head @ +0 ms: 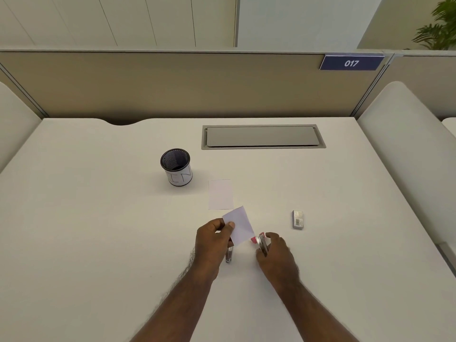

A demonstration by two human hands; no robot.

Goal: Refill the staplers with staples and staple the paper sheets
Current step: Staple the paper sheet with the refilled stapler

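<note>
White paper sheets (239, 227) are being pinched between the thumb and fingers of the left hand (212, 243), tilted so that one lower corner is reaching into the mouth of a pink stapler (261, 242). The right hand (275, 254) is curling round that stapler from the right, its thumb and fingers wrapping the metal body, just above the white counter (98, 218). A second, metal stapler (229, 254) is lying on the counter, partly hidden beneath the left hand; whether the hand is touching it cannot be told. Another white sheet (220, 194) is lying flat just beyond the held sheets, near the middle of the counter. A small box of staples (297, 219) is sitting to the right of the hands, apart from them. A black mesh cup (176, 167) with a white paper band is standing upright further back on the left. A grey cable hatch (263, 137) is sitting flush in the counter towards the rear, and a blue sign (351, 62) reading 017 is hanging on the partition behind.
</note>
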